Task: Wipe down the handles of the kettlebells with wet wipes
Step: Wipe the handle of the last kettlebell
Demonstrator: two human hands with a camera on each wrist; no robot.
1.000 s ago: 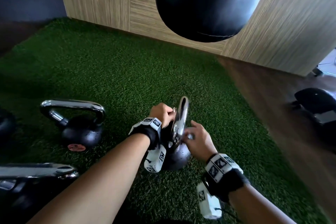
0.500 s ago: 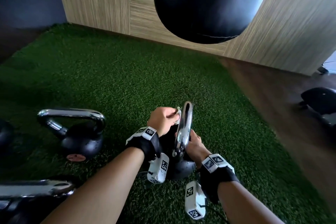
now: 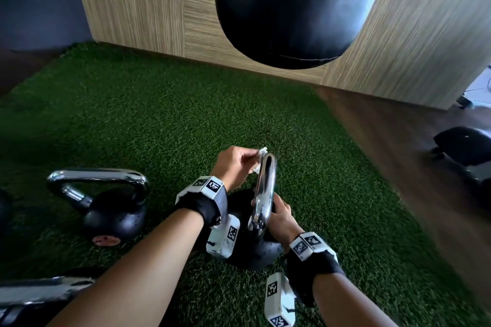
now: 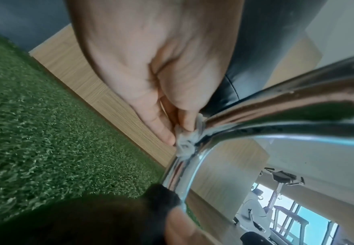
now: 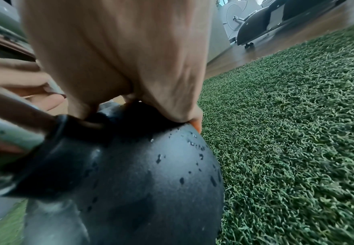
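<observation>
A black kettlebell (image 3: pixel 255 257) with a chrome handle (image 3: pixel 265 188) stands on green turf, seen edge-on in the head view. My left hand (image 3: pixel 247 164) pinches a small crumpled white wet wipe (image 3: pixel 259 158) against the handle's far upper corner. The left wrist view shows the wet wipe (image 4: pixel 185 142) squeezed between fingertips on the handle's (image 4: pixel 255 116) bend. My right hand (image 3: pixel 279 214) grips the top of the kettlebell's ball beside the handle's base. In the right wrist view its fingers curl over the wet-spotted ball (image 5: pixel 151 174).
A second kettlebell (image 3: pixel 114 210) stands at left, and another chrome handle (image 3: pixel 39 292) shows at the lower left edge. A black punching bag (image 3: pixel 287 8) hangs ahead, in front of a wood-panel wall. Dark exercise equipment (image 3: pixel 465 151) sits on the wooden floor at right.
My right hand has dropped from the side of the handle to the top of the ball. My left hand stays with the wipe at the handle's upper corner.
</observation>
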